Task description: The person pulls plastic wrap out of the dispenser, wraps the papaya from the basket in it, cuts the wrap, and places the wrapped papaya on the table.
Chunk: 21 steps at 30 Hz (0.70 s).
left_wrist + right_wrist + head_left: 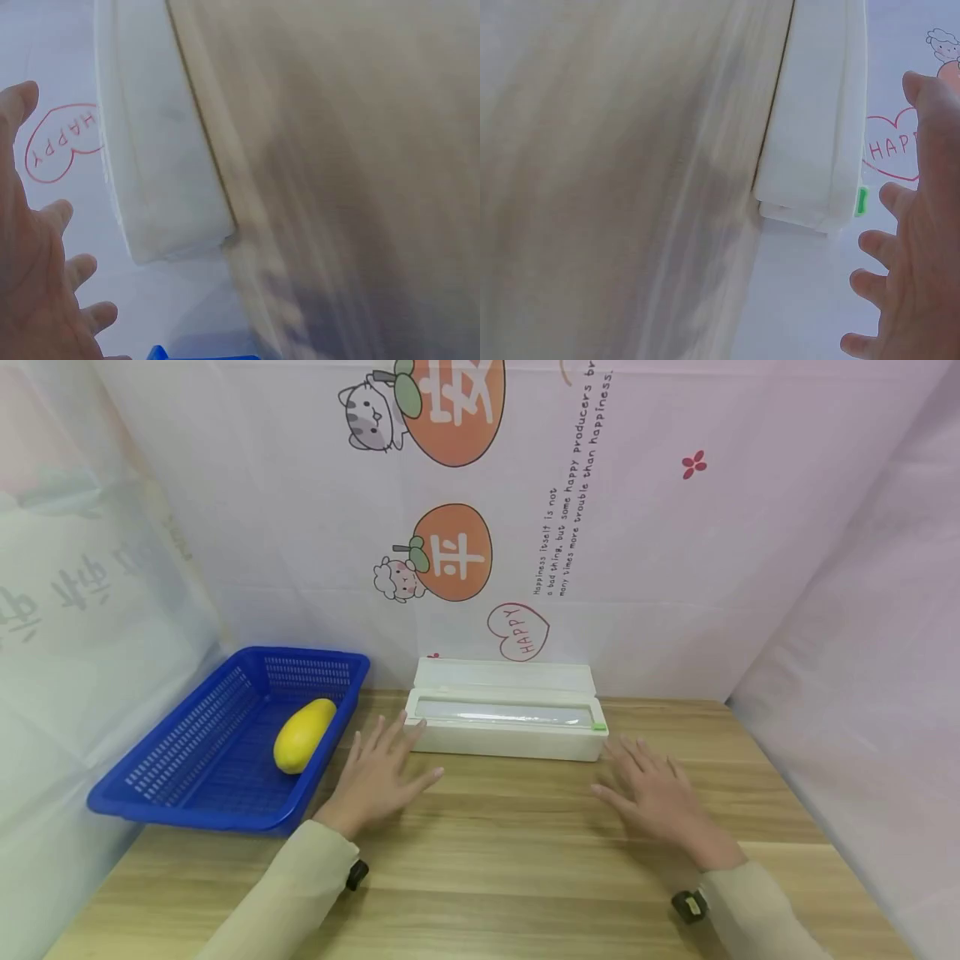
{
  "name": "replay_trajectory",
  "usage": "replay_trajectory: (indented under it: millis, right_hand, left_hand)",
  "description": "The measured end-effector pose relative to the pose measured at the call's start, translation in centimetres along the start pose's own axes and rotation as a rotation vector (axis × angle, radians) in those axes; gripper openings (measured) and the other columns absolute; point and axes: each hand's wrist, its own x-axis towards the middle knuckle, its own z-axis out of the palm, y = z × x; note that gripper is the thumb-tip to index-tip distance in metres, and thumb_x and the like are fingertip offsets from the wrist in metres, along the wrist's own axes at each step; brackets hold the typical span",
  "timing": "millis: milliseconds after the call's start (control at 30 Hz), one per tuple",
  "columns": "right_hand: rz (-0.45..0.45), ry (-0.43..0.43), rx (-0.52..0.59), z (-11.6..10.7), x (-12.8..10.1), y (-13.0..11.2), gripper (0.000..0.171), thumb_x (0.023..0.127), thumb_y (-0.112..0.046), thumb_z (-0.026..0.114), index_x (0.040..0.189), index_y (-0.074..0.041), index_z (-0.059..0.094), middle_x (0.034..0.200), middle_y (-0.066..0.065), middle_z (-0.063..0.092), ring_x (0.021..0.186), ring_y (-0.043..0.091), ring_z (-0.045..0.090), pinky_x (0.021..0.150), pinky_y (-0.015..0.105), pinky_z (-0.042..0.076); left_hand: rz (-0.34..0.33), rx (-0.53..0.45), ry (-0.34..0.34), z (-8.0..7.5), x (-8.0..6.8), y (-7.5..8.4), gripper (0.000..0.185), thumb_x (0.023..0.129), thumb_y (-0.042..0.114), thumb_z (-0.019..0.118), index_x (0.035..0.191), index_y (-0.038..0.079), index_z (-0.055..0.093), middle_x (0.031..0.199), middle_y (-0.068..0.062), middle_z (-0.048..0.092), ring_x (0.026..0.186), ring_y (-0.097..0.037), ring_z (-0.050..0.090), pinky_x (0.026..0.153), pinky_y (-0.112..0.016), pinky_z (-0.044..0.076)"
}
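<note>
A long white cling film dispenser box [510,742] stands at the back of the wooden table, its lid [504,677] raised against the backdrop. Clear film [502,713] shows inside, and a small green slider [598,727] sits at its right end. My left hand [378,777] is spread, fingertips overlapping the box's left end in the head view. Near the right front corner hovers my right hand [656,789], fingers apart and holding nothing. Both wrist views show splayed fingers [56,214] beside the box [810,112].
At the left, a blue plastic basket [195,817] holds a yellow mango-like fruit [304,737]. Printed white cloth [637,543] encloses the back and sides. Wooden tabletop [510,877] extends in front of the box, between both forearms.
</note>
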Motion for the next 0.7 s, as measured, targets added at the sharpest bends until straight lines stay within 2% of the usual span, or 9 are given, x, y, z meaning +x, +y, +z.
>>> replay_trajectory:
  millis: [267, 433, 567, 700]
  right_hand:
    - [-0.003, 0.007, 0.022, -0.5, 1.3, 0.5, 0.084, 0.096, -0.065, 0.050, 0.158, -0.013, 0.029, 0.163, 0.019, 0.021, 0.146, 0.045, 0.019, 0.110, 0.074, 0.011]
    - [-0.012, 0.013, 0.065, -0.5, 2.1, 0.9, 0.085, 0.095, -0.063, 0.055, 0.158, -0.011, 0.029, 0.160, 0.024, 0.024, 0.142, 0.049, 0.026, 0.109, 0.074, 0.015]
    - [-0.015, 0.025, 0.092, -0.3, 3.1, 1.4, 0.085, 0.095, -0.062, 0.056, 0.159, -0.013, 0.027, 0.161, 0.025, 0.021, 0.141, 0.050, 0.028, 0.108, 0.074, 0.017]
    - [0.001, 0.048, 0.146, -0.2, 3.9, 1.9, 0.080, 0.097, -0.053, 0.060, 0.158, -0.012, 0.030, 0.162, 0.021, 0.021, 0.143, 0.047, 0.025, 0.106, 0.076, 0.017]
  left_hand:
    - [-0.016, -0.029, 0.003, -0.5, 2.5, -0.1, 0.098, 0.087, 0.081, 0.045, 0.161, 0.022, 0.022, 0.166, -0.010, 0.014, 0.150, -0.039, 0.008, 0.116, -0.065, 0.005]
    - [-0.010, -0.046, 0.048, -0.6, 3.8, -0.6, 0.096, 0.086, 0.069, 0.063, 0.157, 0.013, 0.033, 0.157, -0.015, 0.036, 0.144, -0.040, 0.029, 0.115, -0.063, 0.020]
    - [-0.010, -0.049, 0.130, -0.5, 4.8, -1.3, 0.084, 0.084, 0.057, 0.075, 0.149, 0.012, 0.048, 0.144, -0.014, 0.052, 0.133, -0.036, 0.045, 0.107, -0.058, 0.036]
    - [0.009, -0.047, 0.185, -0.2, 5.7, -1.8, 0.063, 0.083, 0.050, 0.079, 0.135, 0.016, 0.063, 0.134, -0.009, 0.061, 0.125, -0.032, 0.052, 0.100, -0.053, 0.043]
